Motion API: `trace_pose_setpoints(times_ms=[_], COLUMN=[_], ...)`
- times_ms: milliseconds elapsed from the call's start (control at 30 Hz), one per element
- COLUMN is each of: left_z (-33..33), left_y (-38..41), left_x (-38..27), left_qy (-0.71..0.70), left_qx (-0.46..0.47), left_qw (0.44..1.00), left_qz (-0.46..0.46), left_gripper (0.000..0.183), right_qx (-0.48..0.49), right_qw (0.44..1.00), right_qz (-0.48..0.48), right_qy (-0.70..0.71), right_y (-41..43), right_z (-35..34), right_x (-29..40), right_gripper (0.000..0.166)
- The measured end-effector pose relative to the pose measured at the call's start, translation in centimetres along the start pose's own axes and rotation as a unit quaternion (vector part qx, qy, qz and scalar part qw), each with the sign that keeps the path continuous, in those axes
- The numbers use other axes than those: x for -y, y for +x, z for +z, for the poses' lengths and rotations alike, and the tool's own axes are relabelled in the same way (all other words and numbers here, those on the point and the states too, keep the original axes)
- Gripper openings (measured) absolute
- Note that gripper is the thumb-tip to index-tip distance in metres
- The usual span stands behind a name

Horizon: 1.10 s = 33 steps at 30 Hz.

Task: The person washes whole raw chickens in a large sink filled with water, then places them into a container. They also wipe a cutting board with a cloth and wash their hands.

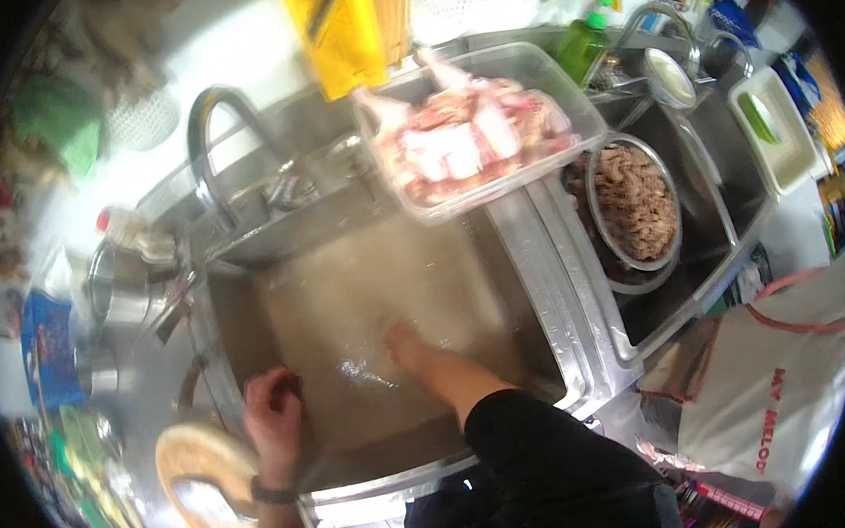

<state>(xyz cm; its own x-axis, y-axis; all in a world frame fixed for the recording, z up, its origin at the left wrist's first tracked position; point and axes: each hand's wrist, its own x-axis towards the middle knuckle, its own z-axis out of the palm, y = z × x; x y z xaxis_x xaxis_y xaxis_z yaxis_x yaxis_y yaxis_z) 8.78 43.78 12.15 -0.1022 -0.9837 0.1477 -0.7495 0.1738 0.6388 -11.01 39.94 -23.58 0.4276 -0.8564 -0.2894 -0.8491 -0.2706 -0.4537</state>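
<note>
Murky brownish water stands in a stainless steel sink point(538, 257) in front of me. My right hand point(404, 341) dips into that water near the middle; its fingers are blurred and partly hidden below the surface. My left hand point(275, 411) is over the sink's left side, its fingers curled and blurred, with no held thing plain to see. Beyond my hands, a clear plastic tub point(455, 197) of raw meat pieces point(487, 129), some with leg bones, rests across the sink's back right corner.
A curved faucet point(201, 147) rises at the back left. In the right-hand basin, a metal bowl point(667, 176) holds brownish minced or shredded food point(633, 204). A round wooden board point(180, 453) lies left, below a metal pot point(108, 283). A green bottle point(582, 47) stands behind.
</note>
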Motion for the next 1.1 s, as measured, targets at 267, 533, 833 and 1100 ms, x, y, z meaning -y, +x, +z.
trace_pose_setpoints(times_ms=[267,533,833,1100], left_z=[2.3,3.4,3.1,2.6], left_y=[-15.5,-14.5,-16.3,-15.0], left_x=[4.0,3.8,4.5,4.1], left_qy=[0.032,0.106,0.12,0.109], left_qx=[-0.087,-0.1,-0.108,-0.07], left_qw=[0.986,0.989,0.985,0.991], left_qz=[-0.136,-0.029,-0.058,-0.028], left_gripper=[0.035,0.042,0.044,0.042], right_qx=[0.126,0.167,0.304,0.248], right_qw=[0.99,0.966,0.903,0.92], right_qz=[-0.047,-0.087,-0.049,-0.143], right_qy=[-0.033,-0.176,-0.299,-0.267], right_y=[-1.9,-1.0,0.8,3.3], right_z=[-5.2,-5.5,-8.5,2.1], right_x=[-2.1,-3.3,5.0,-8.4], right_gripper=[0.027,0.024,0.036,0.033])
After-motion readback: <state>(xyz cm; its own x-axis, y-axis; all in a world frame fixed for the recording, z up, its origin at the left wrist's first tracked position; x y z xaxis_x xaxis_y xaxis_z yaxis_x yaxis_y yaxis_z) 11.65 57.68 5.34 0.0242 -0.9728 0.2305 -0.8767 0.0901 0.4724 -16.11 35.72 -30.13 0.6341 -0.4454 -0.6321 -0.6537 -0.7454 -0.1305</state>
